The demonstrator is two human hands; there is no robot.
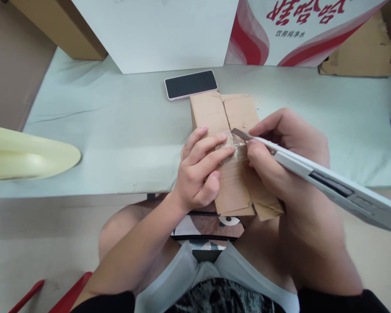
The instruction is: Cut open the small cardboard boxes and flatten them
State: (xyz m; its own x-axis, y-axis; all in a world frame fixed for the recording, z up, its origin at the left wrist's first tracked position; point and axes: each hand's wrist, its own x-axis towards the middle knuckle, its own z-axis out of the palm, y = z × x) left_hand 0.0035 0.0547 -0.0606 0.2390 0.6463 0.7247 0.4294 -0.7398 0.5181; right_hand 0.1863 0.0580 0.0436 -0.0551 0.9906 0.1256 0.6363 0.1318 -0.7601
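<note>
A small brown cardboard box lies with its flaps meeting in a seam, its near end past the table edge above my lap. Clear tape crosses the middle of the seam. My left hand steadies the box from the left, fingers bent over its top and tips beside the tape. In my right hand is a white utility knife, pinched near its front between thumb and fingers. Its blade is extended, and the tip meets the seam just beyond the tape. The right palm hides part of the box's right side.
A phone lies just past the box on the pale green table cover. Large white cartons stand along the back. A pale yellow rounded object is at left. Flattened cardboard sits back right.
</note>
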